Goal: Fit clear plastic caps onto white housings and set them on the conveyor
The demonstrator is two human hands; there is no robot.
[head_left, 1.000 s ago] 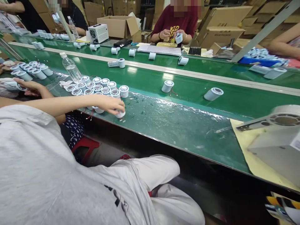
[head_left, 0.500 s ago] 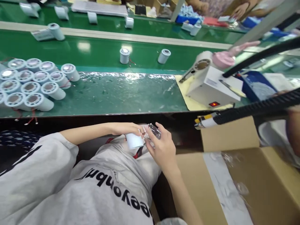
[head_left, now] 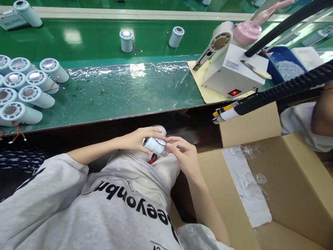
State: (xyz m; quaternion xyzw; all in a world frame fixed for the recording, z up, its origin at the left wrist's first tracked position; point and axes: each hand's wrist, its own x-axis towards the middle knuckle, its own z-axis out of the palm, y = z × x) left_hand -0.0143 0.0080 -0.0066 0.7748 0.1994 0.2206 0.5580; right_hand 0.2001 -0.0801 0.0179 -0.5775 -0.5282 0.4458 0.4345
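Above my lap, my left hand [head_left: 140,139] is wrapped round a pale blue cylindrical housing [head_left: 154,145], which lies tilted on its side. A thin dark red wire runs along the housing towards my right hand [head_left: 183,150]. A clear plastic cup [head_left: 164,152] sits at the housing's right end, at least partly around it. My right thumb and fingers are pinched together at that end, on the cup's edge and close to the wire. Exactly how far the cup covers the housing is hard to make out.
Several similar housings [head_left: 19,64] with wires stand at the bench's left. A white machine [head_left: 234,69] with a lit red switch holds a fan-like part. Black hoses cross at right, above an open cardboard box [head_left: 291,180]. Another person's arm [head_left: 322,114] shows at the right edge.
The clear cup, held apart in my right hand before, is now at the housing's end. Both hands have come together, and the housing has turned. The view has tipped downward.
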